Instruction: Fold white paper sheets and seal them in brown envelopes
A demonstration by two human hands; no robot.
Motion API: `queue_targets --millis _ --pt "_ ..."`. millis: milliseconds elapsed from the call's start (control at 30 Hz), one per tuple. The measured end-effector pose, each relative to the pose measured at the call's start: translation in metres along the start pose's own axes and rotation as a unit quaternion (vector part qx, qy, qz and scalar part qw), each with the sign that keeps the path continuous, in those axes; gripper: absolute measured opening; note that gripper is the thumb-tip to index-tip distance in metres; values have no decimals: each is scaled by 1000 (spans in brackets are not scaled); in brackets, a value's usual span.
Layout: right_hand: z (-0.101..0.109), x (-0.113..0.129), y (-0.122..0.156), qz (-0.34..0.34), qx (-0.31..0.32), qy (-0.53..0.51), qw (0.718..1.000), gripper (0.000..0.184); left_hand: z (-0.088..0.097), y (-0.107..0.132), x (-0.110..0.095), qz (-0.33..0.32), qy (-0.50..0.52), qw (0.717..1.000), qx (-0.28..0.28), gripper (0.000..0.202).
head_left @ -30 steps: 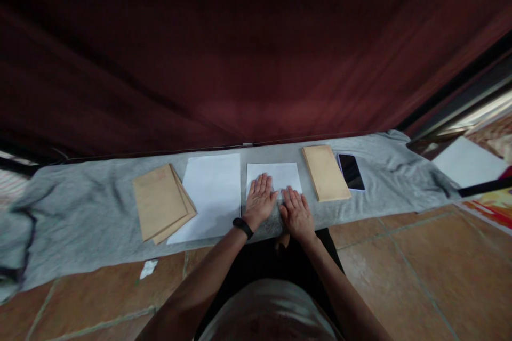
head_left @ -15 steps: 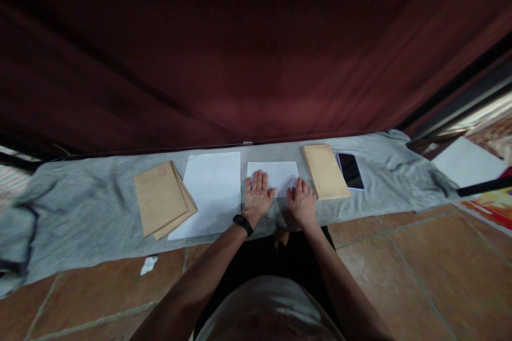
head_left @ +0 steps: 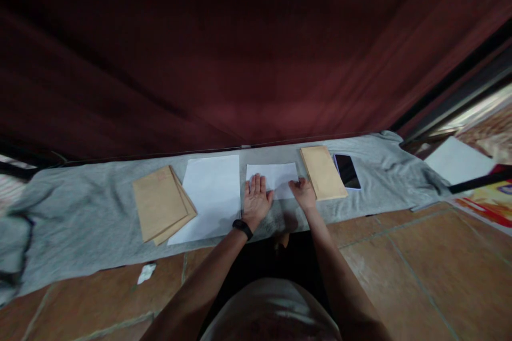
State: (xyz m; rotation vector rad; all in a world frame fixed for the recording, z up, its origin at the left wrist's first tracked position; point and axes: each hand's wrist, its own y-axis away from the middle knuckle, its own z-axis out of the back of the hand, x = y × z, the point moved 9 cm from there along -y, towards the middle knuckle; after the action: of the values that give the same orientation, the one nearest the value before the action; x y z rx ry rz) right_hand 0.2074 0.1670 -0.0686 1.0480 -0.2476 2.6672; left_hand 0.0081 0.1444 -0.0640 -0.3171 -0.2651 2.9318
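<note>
A folded white sheet [head_left: 276,176] lies on the grey cloth [head_left: 88,213] in front of me. My left hand [head_left: 256,200], with a black band on the wrist, rests flat on the sheet's left near part, fingers stretched out. At the sheet's near right corner my right hand [head_left: 304,193] has its fingers curled onto the paper's edge. A larger white sheet [head_left: 212,192] lies just left of the folded one. A brown envelope [head_left: 323,172] lies just right of my right hand.
Two stacked brown envelopes [head_left: 160,203] lie further left on the cloth. A dark phone [head_left: 346,171] sits right of the single envelope. A dark red curtain [head_left: 240,53] hangs behind. Brown floor tiles [head_left: 420,266] and a paper scrap [head_left: 146,272] are near me. Another white sheet [head_left: 458,160] lies far right.
My right hand slid from the sheet's near middle to its right corner and curled its fingers. My left hand stayed flat on the paper.
</note>
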Motion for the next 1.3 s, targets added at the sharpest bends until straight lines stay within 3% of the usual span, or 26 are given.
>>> queue_targets --millis 200,300,400,467,600,700,767,833,967,1100,1200,1300 --pt "16 22 -2 36 -6 -87 996 34 20 5 3 -13 57 997 -48 65" --pt "44 44 -1 60 -33 -120 990 38 33 8 11 -12 133 987 -87 64" --pt "83 73 10 130 -102 -134 977 40 38 10 24 11 219 969 -113 60" --pt "94 88 23 179 -96 -103 974 39 39 12 32 32 268 954 -127 57" --pt "69 94 64 291 29 -50 955 34 45 25 43 63 352 918 -170 53" --pt "42 81 102 370 100 -9 924 31 49 35 50 83 391 898 -183 51" --pt "29 66 119 387 123 11 914 30 49 36 50 79 412 894 -157 49" --pt "21 56 133 403 140 19 904 32 44 31 42 42 420 902 -88 47" --pt "11 43 146 417 156 44 894 46 35 23 3 -106 364 923 70 43" --pt "2 34 147 408 162 58 897 56 23 26 -40 -230 256 925 162 46" --pt "1 31 146 406 163 51 898 51 11 25 -57 -272 192 924 190 46" --pt "6 34 146 414 172 37 893 46 4 16 -48 -254 154 940 170 46"
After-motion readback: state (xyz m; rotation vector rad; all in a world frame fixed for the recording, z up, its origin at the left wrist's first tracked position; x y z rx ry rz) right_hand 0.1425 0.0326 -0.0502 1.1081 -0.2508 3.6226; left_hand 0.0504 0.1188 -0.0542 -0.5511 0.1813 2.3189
